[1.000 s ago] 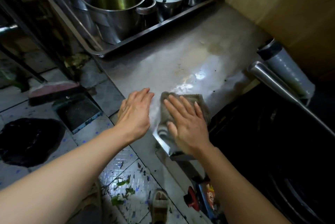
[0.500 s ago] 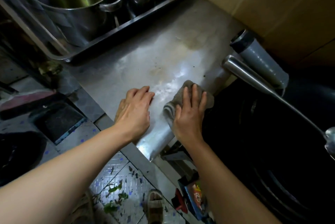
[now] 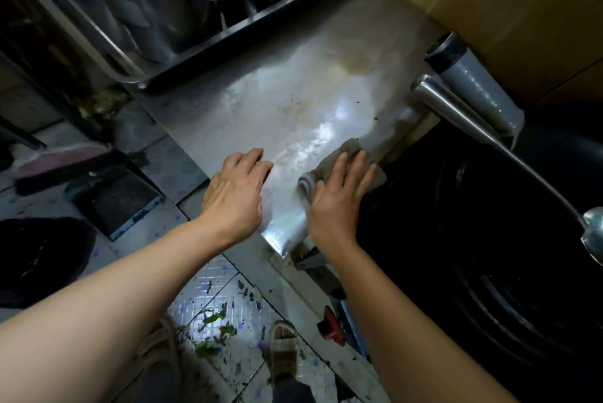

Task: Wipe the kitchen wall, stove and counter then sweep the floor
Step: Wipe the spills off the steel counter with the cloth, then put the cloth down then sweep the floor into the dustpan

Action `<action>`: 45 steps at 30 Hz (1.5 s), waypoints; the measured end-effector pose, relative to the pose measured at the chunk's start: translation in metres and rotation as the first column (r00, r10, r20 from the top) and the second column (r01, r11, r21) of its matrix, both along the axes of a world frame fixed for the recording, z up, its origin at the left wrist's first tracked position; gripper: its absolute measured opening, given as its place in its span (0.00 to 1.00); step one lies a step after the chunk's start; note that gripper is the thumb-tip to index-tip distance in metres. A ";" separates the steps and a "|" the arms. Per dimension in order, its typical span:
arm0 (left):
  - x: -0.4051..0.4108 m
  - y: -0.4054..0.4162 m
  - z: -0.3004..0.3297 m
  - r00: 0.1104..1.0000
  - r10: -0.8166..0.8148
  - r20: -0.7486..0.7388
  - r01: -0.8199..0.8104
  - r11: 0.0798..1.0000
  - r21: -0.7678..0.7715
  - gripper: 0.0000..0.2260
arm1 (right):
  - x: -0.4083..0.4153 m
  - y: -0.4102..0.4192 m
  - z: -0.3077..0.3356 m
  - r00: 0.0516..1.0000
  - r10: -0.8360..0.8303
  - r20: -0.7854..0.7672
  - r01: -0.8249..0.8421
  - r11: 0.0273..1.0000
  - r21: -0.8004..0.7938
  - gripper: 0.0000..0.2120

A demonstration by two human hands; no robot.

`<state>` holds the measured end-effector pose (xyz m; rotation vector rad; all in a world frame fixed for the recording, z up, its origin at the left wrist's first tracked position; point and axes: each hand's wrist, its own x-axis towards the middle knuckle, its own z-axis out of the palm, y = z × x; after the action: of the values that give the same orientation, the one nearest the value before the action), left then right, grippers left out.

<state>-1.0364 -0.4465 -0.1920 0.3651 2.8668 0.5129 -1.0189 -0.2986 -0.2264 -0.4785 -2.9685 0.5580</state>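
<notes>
Grey-brown cloth, bunched and rolled at its left edge, lies flat on the steel tabletop at the near right corner, just beside the dark stove. Right hand presses down on it, fingers straight and slightly spread. Left hand rests flat on the tabletop's near left edge, fingers together, holding nothing. Tabletop surface looks wet and shiny around the cloth, brownish stains further back. Tray of steel pots at the far side. Floor below shows green scraps and dark specks.
</notes>
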 end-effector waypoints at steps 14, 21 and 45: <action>0.038 -0.042 0.005 0.998 0.026 0.052 -0.026 1.000 -0.008 0.27 | 0.070 -0.070 0.011 0.991 0.014 0.134 0.006 0.989 -0.150 0.32; 0.041 -0.048 0.011 0.996 0.032 0.083 -0.031 0.999 -0.017 0.28 | 0.093 -0.088 0.033 0.946 0.063 0.317 -0.021 0.991 -0.134 0.35; -0.003 -0.096 0.072 0.972 0.230 0.038 -0.231 0.973 0.009 0.26 | -0.022 -0.103 0.131 0.943 0.282 -0.178 -0.329 0.872 -0.362 0.19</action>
<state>-1.0392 -0.5429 -0.1202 0.0226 2.8867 0.5716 -1.0411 -0.4018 -0.0952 0.0162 -2.8299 1.1758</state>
